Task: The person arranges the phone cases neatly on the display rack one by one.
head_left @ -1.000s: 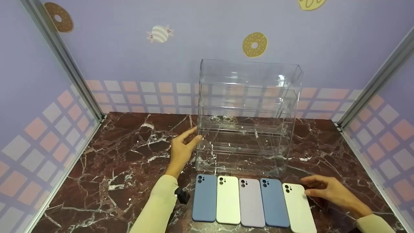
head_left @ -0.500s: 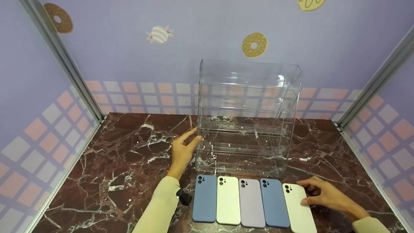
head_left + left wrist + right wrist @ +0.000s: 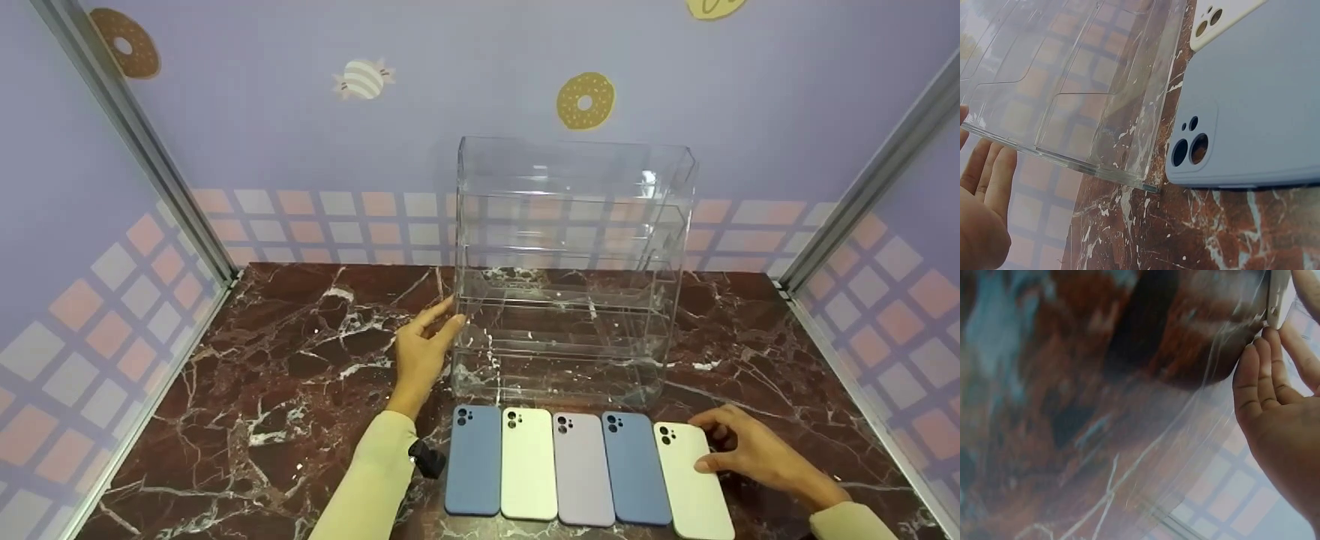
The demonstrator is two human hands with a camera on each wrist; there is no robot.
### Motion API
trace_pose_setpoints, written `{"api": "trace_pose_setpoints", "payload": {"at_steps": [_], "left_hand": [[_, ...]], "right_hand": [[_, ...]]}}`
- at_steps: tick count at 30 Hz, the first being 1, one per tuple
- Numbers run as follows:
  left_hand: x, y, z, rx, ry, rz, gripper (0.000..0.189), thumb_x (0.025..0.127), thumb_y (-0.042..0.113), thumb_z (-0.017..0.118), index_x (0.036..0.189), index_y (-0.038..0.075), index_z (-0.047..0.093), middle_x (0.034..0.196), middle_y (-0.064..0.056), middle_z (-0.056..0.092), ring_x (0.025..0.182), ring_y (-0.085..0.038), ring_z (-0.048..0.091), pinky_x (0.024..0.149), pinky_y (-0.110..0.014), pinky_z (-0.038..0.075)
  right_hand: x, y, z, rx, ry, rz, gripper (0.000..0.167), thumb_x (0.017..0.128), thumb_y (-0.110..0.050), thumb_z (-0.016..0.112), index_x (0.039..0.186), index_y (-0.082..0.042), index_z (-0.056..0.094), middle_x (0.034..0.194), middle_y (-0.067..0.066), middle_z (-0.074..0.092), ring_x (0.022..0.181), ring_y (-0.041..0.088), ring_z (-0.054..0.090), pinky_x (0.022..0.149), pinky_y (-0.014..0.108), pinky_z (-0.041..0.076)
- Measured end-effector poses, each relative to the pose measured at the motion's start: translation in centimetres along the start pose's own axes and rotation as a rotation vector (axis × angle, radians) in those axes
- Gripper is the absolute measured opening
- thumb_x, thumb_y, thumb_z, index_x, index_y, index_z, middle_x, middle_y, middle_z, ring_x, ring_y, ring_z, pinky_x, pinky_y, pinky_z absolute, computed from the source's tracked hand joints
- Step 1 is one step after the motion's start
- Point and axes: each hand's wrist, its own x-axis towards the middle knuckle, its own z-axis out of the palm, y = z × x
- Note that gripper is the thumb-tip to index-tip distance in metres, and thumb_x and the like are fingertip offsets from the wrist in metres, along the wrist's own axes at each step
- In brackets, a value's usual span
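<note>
Several phone cases lie side by side in a row, backs up: a blue phone case (image 3: 473, 461), a cream phone case (image 3: 529, 465), a lilac phone case (image 3: 583, 470), a second blue phone case (image 3: 637, 469) and a white phone case (image 3: 694, 480). My right hand (image 3: 757, 454) pinches the white one along its right edge, thumb on top and fingers at the side. Behind the row stands a clear acrylic tiered rack (image 3: 566, 304). My left hand (image 3: 424, 352) touches the rack's left side with fairly straight fingers, also seen in the left wrist view.
The table (image 3: 300, 412) has a dark red marbled top. A lilac patterned wall (image 3: 480, 75) rises behind the rack, with side panels framed by metal posts (image 3: 139, 150). The rack's front edge sits just behind the phone cases.
My right hand has moved left onto the white phone case, and its thumb now lies on the case's surface. The left hand stays at the rack.
</note>
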Motion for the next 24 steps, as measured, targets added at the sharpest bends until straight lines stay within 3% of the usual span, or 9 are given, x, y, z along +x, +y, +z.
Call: {"api": "trace_pose_setpoints", "payload": {"at_steps": [8,12,15,19,24], "left_hand": [[0.1,0.0,0.1,-0.011,0.010,-0.018,0.039,0.093,0.009,0.084,0.130,-0.001,0.075,0.128,-0.022,0.071,0.106,-0.035,0.074,0.079,-0.020,0.056],[0.0,0.0,0.1,-0.011,0.017,-0.020,0.039,0.093,0.008,0.084,0.129,-0.001,0.075,0.125,-0.022,0.072,0.099,-0.025,0.076,0.080,-0.020,0.056],[0.0,0.0,0.2,-0.014,0.015,-0.017,0.038,0.093,0.009,0.084,0.129,0.000,0.076,0.121,-0.019,0.074,0.093,-0.016,0.076,0.079,-0.020,0.057],[0.0,-0.1,0.2,-0.016,0.013,-0.018,0.038,0.093,0.008,0.084,0.128,0.000,0.076,0.120,-0.019,0.075,0.090,-0.013,0.075,0.076,-0.021,0.057],[0.0,-0.2,0.2,-0.029,0.021,-0.009,0.037,0.092,0.007,0.083,0.127,-0.002,0.076,0.124,-0.026,0.071,0.092,-0.019,0.075,0.073,-0.021,0.057]], "right_hand": [[0.2,-0.3,0.0,0.062,-0.029,-0.020,0.057,0.092,-0.015,0.085,0.132,0.008,0.052,0.106,0.014,0.062,0.087,0.016,0.062,0.069,0.032,0.055],[0.2,-0.3,-0.3,0.117,-0.052,0.027,0.058,0.093,-0.014,0.085,0.133,0.009,0.050,0.108,0.015,0.064,0.091,0.021,0.065,0.072,0.034,0.058],[0.0,-0.3,-0.7,0.141,-0.021,0.046,0.055,0.093,-0.014,0.085,0.132,0.009,0.054,0.109,0.016,0.064,0.092,0.022,0.064,0.074,0.033,0.057],[-0.4,-0.5,-1.5,0.086,0.044,-0.004,0.042,0.096,-0.011,0.081,0.129,0.007,0.062,0.111,0.014,0.065,0.092,0.015,0.064,0.077,0.029,0.057],[-0.6,-1.2,-2.7,0.019,0.096,-0.071,0.027,0.100,-0.008,0.075,0.124,0.003,0.070,0.107,0.010,0.071,0.092,0.010,0.068,0.078,0.026,0.058]]}}
